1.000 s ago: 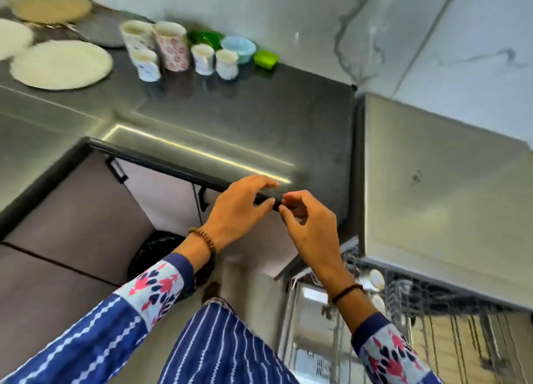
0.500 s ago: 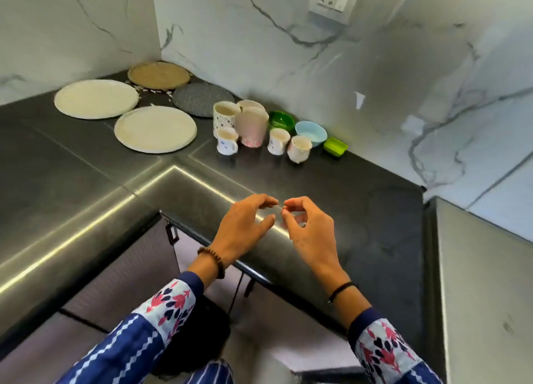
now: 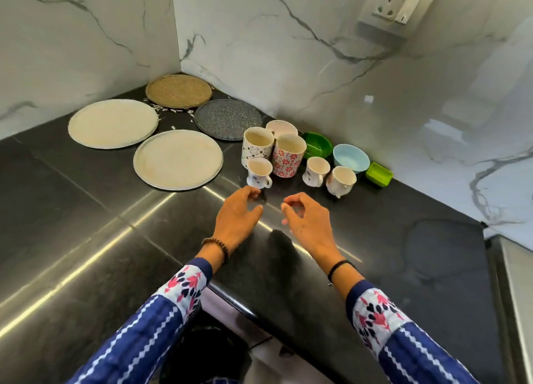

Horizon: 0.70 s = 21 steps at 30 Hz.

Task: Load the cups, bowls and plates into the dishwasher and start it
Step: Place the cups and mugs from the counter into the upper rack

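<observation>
On the dark counter [image 3: 375, 254] stands a cluster of dishes: two tall patterned mugs [image 3: 288, 155], three small white cups [image 3: 259, 172], a pink bowl [image 3: 281, 128], a green bowl [image 3: 316, 144], a light blue bowl [image 3: 350, 158] and a small green square dish [image 3: 378, 174]. Two cream plates [image 3: 178, 159], a grey speckled plate [image 3: 227, 119] and a woven mat [image 3: 178, 91] lie to the left. My left hand [image 3: 236, 216] hovers just in front of the nearest small cup, fingers loosely curved, holding nothing. My right hand [image 3: 305, 222] hovers beside it, also empty.
Marble walls meet in a corner behind the dishes, with a wall socket [image 3: 398, 2] at upper right. A steel surface [image 3: 516, 297] borders the counter on the right. Below the counter edge a dark round bin [image 3: 207, 352] shows between my arms.
My view has lifted from the counter edge and dishwasher to the dishes. Both hands left the counter edge, moved forward over the counter and spread apart.
</observation>
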Each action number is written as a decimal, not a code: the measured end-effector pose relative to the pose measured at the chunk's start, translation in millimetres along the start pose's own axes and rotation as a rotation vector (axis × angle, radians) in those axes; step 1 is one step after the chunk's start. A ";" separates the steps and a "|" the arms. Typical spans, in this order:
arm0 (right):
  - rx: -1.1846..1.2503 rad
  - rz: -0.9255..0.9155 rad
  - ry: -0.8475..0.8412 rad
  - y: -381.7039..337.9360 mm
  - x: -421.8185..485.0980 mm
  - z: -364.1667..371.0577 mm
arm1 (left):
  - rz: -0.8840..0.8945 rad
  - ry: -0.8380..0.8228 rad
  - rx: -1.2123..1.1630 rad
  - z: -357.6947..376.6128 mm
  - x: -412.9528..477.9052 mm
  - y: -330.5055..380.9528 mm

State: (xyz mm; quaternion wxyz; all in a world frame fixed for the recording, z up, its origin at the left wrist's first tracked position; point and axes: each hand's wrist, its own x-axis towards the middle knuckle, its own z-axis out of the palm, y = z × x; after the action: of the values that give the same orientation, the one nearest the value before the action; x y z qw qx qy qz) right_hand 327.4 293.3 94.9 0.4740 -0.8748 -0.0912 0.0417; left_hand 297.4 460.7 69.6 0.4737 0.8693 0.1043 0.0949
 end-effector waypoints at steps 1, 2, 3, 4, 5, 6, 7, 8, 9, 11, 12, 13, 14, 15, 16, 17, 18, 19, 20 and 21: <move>0.014 0.015 -0.006 -2.4 7.4 3.4 | -0.023 0.019 0.004 -0.7 7.8 -3.4; 0.022 0.034 -0.015 -4.8 14.7 6.2 | -0.051 0.035 0.006 -0.5 15.7 -7.1; 0.030 0.059 -0.027 -6.7 21.8 8.9 | -0.078 0.048 0.001 0.2 23.5 -10.8; 0.037 0.085 -0.040 -8.2 27.4 11.2 | -0.105 0.054 -0.008 0.8 29.6 -13.5; 0.039 0.111 -0.056 -9.0 34.5 14.1 | -0.129 0.059 -0.023 1.0 36.1 -16.2; 0.029 0.136 -0.075 -10.0 40.8 16.9 | -0.150 0.063 -0.043 1.1 41.9 -18.6; 0.009 0.155 -0.094 -10.3 47.8 20.0 | -0.159 0.063 -0.068 0.8 47.7 -20.5; -0.011 0.166 -0.114 -10.8 54.3 22.9 | -0.155 0.059 -0.094 -0.2 52.7 -20.9; -0.028 0.172 -0.132 -9.8 59.8 25.7 | -0.144 0.050 -0.124 -1.1 56.9 -20.4; -0.058 0.168 -0.154 -8.4 69.1 31.2 | -0.120 0.021 -0.178 -2.9 64.8 -18.6; -0.078 0.157 -0.157 -8.3 72.5 33.4 | -0.111 0.009 -0.199 -2.9 67.8 -17.6; -0.100 0.143 -0.157 -7.1 76.4 36.1 | -0.105 0.001 -0.219 -2.5 70.4 -16.4; -0.120 0.133 -0.160 -6.2 79.3 38.6 | -0.103 -0.004 -0.234 -2.0 72.1 -15.5; -0.131 0.128 -0.169 -5.0 82.7 40.8 | -0.107 -0.003 -0.249 -1.1 74.9 -15.0; -0.142 0.126 -0.183 -4.7 85.2 42.4 | -0.115 -0.004 -0.257 -0.9 77.2 -14.5; -0.153 0.124 -0.195 -4.5 87.3 43.6 | -0.125 -0.004 -0.261 -0.9 79.4 -14.4; -0.157 0.126 -0.202 -4.6 88.6 44.1 | -0.137 -0.010 -0.255 -1.5 80.8 -13.9; -0.149 0.134 -0.199 -4.6 89.0 43.7 | -0.140 -0.020 -0.249 -2.7 82.1 -13.5; -0.131 0.146 -0.193 -4.7 88.5 43.0 | -0.136 -0.036 -0.234 -3.2 82.9 -14.5; -0.113 0.155 -0.187 -4.2 87.4 41.9 | -0.128 -0.054 -0.215 -3.4 83.2 -15.6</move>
State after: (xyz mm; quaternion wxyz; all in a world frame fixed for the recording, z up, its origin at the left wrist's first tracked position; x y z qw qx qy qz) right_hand 405.9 347.4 76.7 0.4090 -0.8967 -0.0692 0.1541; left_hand 375.0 494.3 63.8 0.5719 0.8073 0.1358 0.0515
